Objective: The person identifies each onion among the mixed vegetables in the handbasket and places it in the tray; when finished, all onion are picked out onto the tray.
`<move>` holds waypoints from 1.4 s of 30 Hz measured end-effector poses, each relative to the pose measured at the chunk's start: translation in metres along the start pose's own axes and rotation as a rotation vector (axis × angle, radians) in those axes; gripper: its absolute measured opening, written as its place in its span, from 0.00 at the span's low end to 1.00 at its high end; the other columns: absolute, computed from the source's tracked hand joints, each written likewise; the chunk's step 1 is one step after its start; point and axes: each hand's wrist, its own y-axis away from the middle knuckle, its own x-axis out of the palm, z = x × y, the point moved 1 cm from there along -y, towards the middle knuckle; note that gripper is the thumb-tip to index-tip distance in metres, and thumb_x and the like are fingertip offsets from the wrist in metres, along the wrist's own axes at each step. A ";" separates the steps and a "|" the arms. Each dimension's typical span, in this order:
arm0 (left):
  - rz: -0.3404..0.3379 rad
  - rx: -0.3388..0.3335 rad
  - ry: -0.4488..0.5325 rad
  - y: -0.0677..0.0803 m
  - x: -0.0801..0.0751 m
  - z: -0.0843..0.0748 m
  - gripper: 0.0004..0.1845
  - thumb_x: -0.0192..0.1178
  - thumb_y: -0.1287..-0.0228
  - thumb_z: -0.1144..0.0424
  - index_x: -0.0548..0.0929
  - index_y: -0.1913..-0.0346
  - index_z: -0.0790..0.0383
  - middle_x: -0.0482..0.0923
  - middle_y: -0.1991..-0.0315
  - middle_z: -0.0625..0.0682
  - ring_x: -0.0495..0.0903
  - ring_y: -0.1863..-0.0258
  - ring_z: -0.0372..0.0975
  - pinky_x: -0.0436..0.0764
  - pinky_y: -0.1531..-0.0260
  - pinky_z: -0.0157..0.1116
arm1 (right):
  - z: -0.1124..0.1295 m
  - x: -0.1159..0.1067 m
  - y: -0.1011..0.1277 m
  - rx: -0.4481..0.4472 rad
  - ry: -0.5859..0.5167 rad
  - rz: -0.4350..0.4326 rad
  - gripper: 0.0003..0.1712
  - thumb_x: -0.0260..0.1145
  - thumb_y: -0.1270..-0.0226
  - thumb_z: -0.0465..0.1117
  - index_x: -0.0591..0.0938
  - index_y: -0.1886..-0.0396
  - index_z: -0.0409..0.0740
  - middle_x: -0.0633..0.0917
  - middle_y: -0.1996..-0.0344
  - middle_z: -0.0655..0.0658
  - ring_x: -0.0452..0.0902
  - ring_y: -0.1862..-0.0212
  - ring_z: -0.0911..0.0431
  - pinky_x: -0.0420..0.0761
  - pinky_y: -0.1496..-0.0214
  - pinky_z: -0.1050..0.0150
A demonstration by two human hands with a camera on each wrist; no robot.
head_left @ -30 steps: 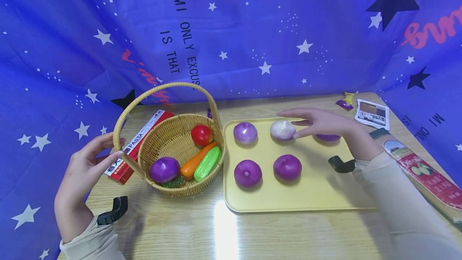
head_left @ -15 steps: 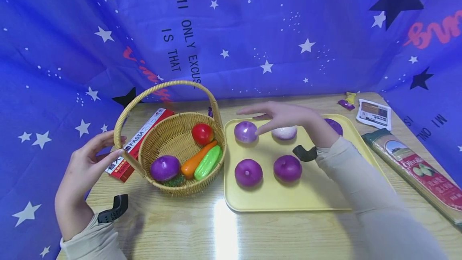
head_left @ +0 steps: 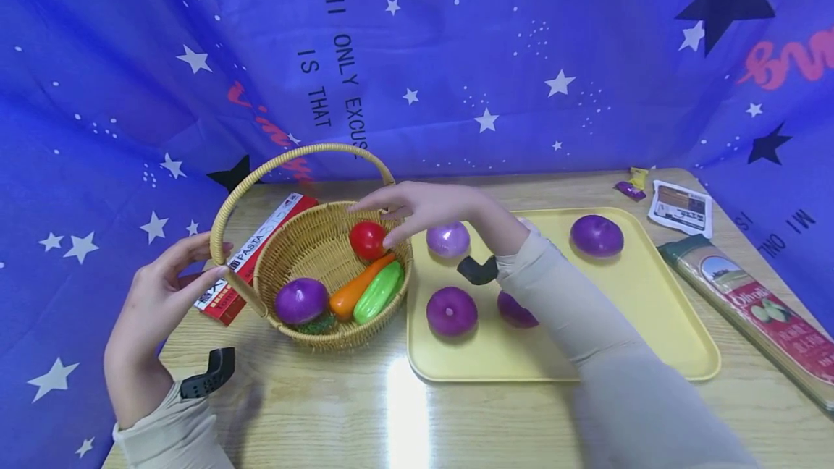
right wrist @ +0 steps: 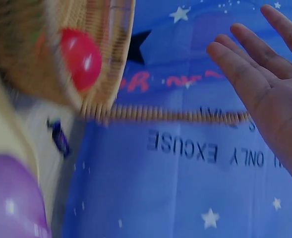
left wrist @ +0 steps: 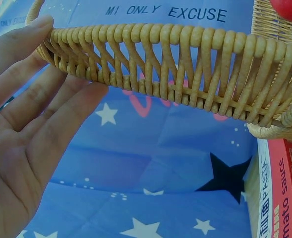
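Note:
My left hand (head_left: pixel 185 270) rests with straight fingers against the left side of the wicker basket's handle (head_left: pixel 221 237); the left wrist view shows my open palm (left wrist: pixel 31 124) touching the woven handle (left wrist: pixel 160 64). My right hand (head_left: pixel 404 216) hovers with fingers spread over the basket's right rim (head_left: pixel 400 266), just above a red tomato (head_left: pixel 367 239), holding nothing. The basket also contains a purple onion (head_left: pixel 301 300), a carrot (head_left: pixel 352 289) and a green cucumber (head_left: pixel 378 292). In the right wrist view my open right hand (right wrist: pixel 269 84) is beside the blurred tomato (right wrist: pixel 80 58).
A yellow tray (head_left: pixel 619 353) right of the basket carries purple onions (head_left: pixel 448 239) (head_left: pixel 452 310) (head_left: pixel 596 234); my forearm partly covers another. A red pasta box (head_left: pixel 260 248) lies behind the basket. An olive package (head_left: pixel 762 310) and small packets (head_left: pixel 680 207) lie at the right. Blue star cloth surrounds the table.
My right hand has moved left from over the tray's back row of onions to above the basket's rim. The left hand has stayed on the handle.

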 end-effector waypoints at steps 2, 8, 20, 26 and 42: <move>0.001 -0.002 0.002 0.000 0.001 0.000 0.23 0.63 0.42 0.73 0.77 0.43 0.60 0.77 0.54 0.24 0.76 0.54 0.18 0.77 0.61 0.14 | 0.002 0.003 -0.011 -0.008 -0.006 0.010 0.38 0.66 0.38 0.44 0.63 0.30 0.47 0.65 0.30 0.49 0.58 0.28 0.56 0.66 0.28 0.56; 0.001 0.000 -0.002 0.000 0.002 -0.003 0.22 0.62 0.42 0.73 0.77 0.43 0.60 0.77 0.54 0.24 0.75 0.54 0.18 0.77 0.61 0.14 | 0.005 0.014 -0.045 -0.037 -0.103 0.035 0.37 0.65 0.37 0.40 0.62 0.29 0.46 0.64 0.29 0.50 0.57 0.27 0.57 0.67 0.29 0.61; 0.003 0.000 0.010 -0.001 0.002 -0.001 0.23 0.62 0.42 0.73 0.76 0.42 0.60 0.77 0.54 0.24 0.75 0.54 0.18 0.77 0.61 0.14 | 0.006 0.036 -0.100 -0.128 -0.189 0.028 0.35 0.63 0.35 0.39 0.63 0.30 0.44 0.67 0.31 0.46 0.61 0.29 0.59 0.64 0.27 0.66; 0.007 0.009 0.005 -0.002 0.004 0.000 0.22 0.63 0.42 0.73 0.77 0.43 0.60 0.76 0.55 0.24 0.76 0.55 0.18 0.77 0.61 0.14 | -0.011 0.048 -0.114 -0.078 -0.282 0.071 0.37 0.64 0.37 0.37 0.62 0.29 0.44 0.65 0.30 0.46 0.56 0.27 0.56 0.66 0.29 0.69; 0.000 0.017 0.030 -0.002 0.000 0.001 0.22 0.63 0.43 0.74 0.77 0.44 0.61 0.78 0.55 0.27 0.76 0.54 0.19 0.77 0.59 0.14 | -0.044 0.076 -0.139 0.043 -0.178 0.135 0.39 0.69 0.42 0.47 0.64 0.30 0.58 0.65 0.30 0.55 0.54 0.26 0.53 0.57 0.24 0.53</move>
